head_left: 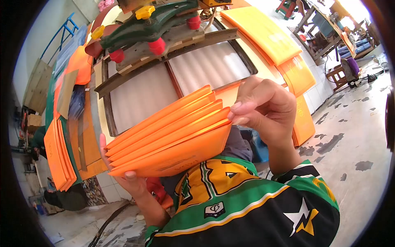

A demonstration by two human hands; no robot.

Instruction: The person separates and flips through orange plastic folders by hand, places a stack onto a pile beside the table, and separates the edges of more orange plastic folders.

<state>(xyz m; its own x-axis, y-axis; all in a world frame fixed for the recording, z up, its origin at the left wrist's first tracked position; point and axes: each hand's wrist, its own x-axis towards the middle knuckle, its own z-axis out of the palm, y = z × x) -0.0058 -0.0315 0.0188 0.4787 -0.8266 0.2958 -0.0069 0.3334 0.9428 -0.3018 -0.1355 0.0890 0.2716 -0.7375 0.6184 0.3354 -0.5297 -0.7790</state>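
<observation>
Left hand: gripping; the left hand (133,183) has its thumb on the near face of the orange folders (177,142) at their lower left end, other fingers round behind, partly hidden.
Right hand: thumb and forefinger pinched on the upper right corner of the folders; other fingers curled.
Orange folders: between both hands, in front of the torso, tilted up toward the right, top edges fanned apart; faint print on the nearest face. Exact count: cannot tell.
Frame: dark metal frame (110,116) beyond the folders, with two pale panels (201,61) split by a reddish-brown bar (173,80).
Machine: green metal arm (144,29) above the far part of the frame, red knobs (156,46) below, yellow knobs (145,12) on top.
Right side: orange pile (263,35) beside the frame, more orange pieces (303,119) lower down.
Left side: hanging orange bundle (59,154) at the edge of a green-edged surface; brown strip (67,94) above it.
Clothing: green, black and yellow shirt (247,201).
Floor: pale, with dark patches, at right.
Background: wooden workbench (319,31) upper right, blue rack (63,33) upper left.
</observation>
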